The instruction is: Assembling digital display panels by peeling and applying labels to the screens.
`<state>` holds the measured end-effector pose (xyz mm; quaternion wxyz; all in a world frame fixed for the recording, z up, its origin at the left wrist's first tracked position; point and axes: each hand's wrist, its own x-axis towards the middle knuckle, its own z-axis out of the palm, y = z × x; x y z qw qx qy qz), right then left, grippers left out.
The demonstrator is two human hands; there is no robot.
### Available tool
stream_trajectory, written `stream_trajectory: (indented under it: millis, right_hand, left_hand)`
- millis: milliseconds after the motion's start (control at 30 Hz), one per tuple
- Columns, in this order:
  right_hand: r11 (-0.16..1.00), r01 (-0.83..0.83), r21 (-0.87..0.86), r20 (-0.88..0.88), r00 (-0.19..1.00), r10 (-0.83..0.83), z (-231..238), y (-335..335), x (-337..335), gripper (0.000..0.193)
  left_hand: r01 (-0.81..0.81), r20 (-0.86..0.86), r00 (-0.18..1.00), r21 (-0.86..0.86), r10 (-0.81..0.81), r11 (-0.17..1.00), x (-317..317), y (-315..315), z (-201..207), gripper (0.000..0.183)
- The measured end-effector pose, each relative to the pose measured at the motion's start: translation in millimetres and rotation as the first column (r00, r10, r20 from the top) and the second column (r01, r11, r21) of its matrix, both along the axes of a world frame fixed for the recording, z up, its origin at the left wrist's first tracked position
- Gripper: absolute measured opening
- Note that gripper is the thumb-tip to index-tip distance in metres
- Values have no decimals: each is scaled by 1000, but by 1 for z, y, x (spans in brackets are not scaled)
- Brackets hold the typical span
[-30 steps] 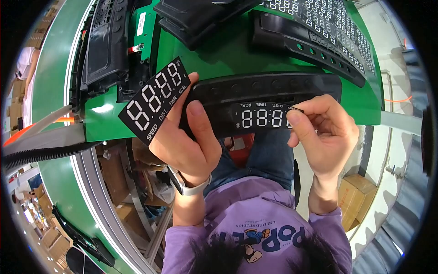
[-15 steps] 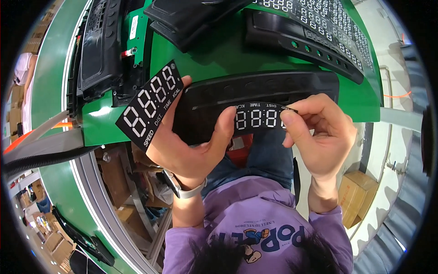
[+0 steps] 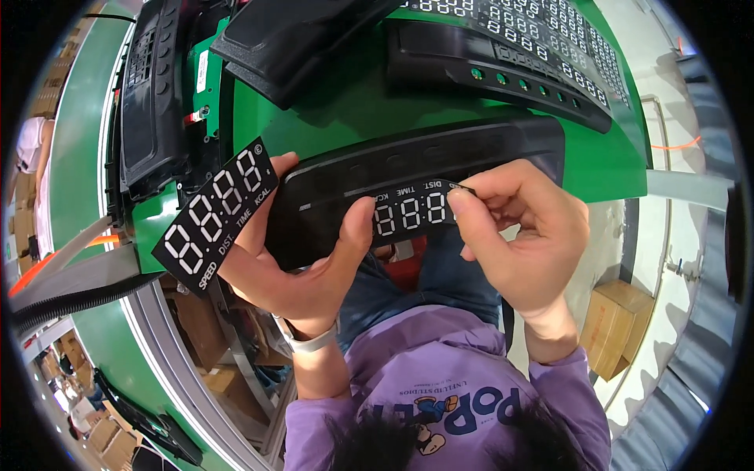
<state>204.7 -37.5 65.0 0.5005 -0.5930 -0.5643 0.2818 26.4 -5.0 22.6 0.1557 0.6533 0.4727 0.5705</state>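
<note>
My left hand (image 3: 302,267) grips the left end of a long black plastic housing (image 3: 428,153), its thumb lying along the near side. A black display overlay (image 3: 216,216) with white segment digits rests tilted against the outside of that hand; how it is held there is hidden. Between thumb and forefinger, my right hand (image 3: 522,228) pinches the right end of a second display overlay (image 3: 410,212). This one appears upside down, its left end beside my left thumb, over the housing's near face. I cannot tell whether it touches the housing.
Beyond the housing, sheets of display overlays (image 3: 542,47) lie partly over another black housing (image 3: 503,74). Black casings (image 3: 302,39) lie at the far middle. More housings (image 3: 153,102) and a green circuit board (image 3: 204,78) are at the left. A cardboard box (image 3: 616,326) stands at the right.
Both hands, the housing, the overlays and the table parts appear farther left in the view. The grips look the same, with the right hand still pinching the overlay's end.
</note>
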Motion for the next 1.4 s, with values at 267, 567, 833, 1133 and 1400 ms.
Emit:
stream_trajectory:
  millis: [267,567,833,1133,1400]
  right_hand:
    - [1000,14,22,24,1000,-14,-1,0,-2,7]
    - [987,159,8,431,890,-147,2,6,15,36]
    - [998,48,45,456,888,-63,13,1,20,27]
    - [958,245,147,525,802,-285,15,-6,59,41]
    - [987,136,-90,571,819,-61,15,-5,66,72]
  left_hand:
    - [31,75,997,-20,-30,999,3,-1,-3,86]
    - [-1,83,997,6,1,1000,-1,-1,-9,84]
    - [5,46,999,39,-7,999,1,0,-3,78]
    - [-10,-276,960,-166,-37,986,-16,-4,21,62]
    - [49,-462,880,-140,-109,989,-31,-3,41,67]
